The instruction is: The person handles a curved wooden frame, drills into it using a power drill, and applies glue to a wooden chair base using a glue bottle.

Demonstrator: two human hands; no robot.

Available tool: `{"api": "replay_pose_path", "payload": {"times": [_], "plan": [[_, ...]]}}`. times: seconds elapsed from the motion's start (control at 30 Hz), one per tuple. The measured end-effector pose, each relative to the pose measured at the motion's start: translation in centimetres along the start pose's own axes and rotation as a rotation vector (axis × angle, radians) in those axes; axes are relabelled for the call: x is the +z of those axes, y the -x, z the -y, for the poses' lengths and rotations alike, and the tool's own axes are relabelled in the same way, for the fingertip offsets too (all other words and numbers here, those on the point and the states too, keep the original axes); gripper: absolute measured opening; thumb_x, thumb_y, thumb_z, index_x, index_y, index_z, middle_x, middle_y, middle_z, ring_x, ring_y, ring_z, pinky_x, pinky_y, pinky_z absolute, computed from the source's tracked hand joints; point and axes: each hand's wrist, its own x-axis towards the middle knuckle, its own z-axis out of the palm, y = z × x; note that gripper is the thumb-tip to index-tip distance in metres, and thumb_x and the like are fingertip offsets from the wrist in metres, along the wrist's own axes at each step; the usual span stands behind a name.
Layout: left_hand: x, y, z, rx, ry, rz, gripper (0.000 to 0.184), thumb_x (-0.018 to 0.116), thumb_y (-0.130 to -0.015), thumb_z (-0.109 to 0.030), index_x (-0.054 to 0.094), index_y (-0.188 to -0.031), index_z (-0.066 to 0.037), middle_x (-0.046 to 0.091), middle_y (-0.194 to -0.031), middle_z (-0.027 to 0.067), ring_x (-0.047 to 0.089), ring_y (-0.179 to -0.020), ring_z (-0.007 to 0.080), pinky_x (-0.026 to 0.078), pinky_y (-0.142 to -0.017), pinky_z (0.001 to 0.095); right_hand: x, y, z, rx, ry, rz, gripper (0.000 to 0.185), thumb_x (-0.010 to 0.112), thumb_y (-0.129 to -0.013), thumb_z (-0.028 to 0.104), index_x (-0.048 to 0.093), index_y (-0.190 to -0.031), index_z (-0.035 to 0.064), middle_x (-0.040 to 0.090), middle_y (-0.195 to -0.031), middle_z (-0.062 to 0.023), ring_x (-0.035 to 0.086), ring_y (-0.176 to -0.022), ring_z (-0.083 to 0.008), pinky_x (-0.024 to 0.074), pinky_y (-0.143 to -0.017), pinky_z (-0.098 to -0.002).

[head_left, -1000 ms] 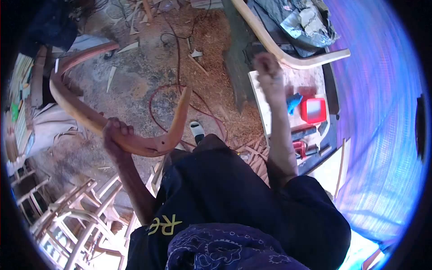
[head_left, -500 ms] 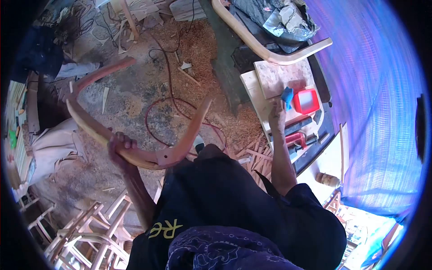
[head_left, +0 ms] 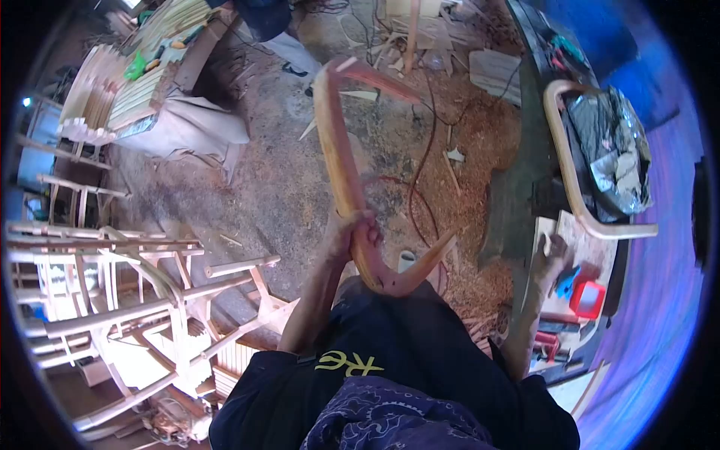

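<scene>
Curved wooden rail (head_left: pixel 341 174) in left hand (head_left: pixel 355 231)

Left arm extended forward, fingers wrapped around the rail — one limb runs ahead of the grip, the bend lies behind, near the lap. Right arm out sideways; right hand (head_left: pixel 552 259) at the board (head_left: pixel 597 252), near blue cloth (head_left: pixel 568 280) — finger closure unclear.

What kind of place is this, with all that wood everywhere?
It looks like a woodworking shop, maybe one for furniture. Wooden frames stand at one side, what look like wood shavings litter the floor, and the left hand grips a curved wooden piece.
</scene>
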Motion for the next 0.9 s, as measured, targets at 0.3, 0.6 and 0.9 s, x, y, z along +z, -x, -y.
{"api": "replay_pose_path", "payload": {"times": [0.3, 0.6, 0.9], "plan": [[-1.9, 4.3, -1.9, 0.002, -0.357, 0.080, 0.051, 0.078, -0.073, -0.004, 0.053, -0.118, -0.001, 0.061, -0.074, 0.0085, 0.062, -0.054, 0.0184, 0.052, -0.049, 0.0337, 4.6, -13.1, 39.2, -0.737, -0.613, 0.413, 0.039, 0.061, -0.101, 0.022, 0.056, -0.137, 0.0081, 0.060, -0.129, -0.0236, 0.062, -0.115, -0.0398, 0.0527, -0.091, -0.0432], [-2.5, 7.6, -2.8, 0.173, -0.783, -0.025, 0.068, 0.081, -0.078, -0.016, 0.050, -0.139, -0.008, 0.066, -0.091, 0.0070, 0.067, -0.078, 0.0172, 0.056, -0.071, 0.0348, 6.2, -12.9, 42.3, -0.956, -0.448, 0.612, 0.033, 0.052, -0.104, 0.028, 0.067, -0.118, 0.0016, 0.067, -0.087, -0.0247, 0.067, -0.085, -0.0444, 0.0505, -0.073, -0.0482], [0.2, 5.2, -3.4, 0.352, -1.014, -0.257, 0.066, 0.086, -0.078, -0.029, 0.057, -0.133, -0.006, 0.071, -0.107, 0.0137, 0.069, -0.100, 0.0253, 0.053, -0.088, 0.0396, 4.8, -11.9, 40.5, -0.985, -0.334, 0.716, 0.026, 0.056, -0.101, 0.025, 0.067, -0.110, 0.0034, 0.067, -0.083, -0.0252, 0.067, -0.076, -0.0421, 0.0513, -0.067, -0.0485]]}}
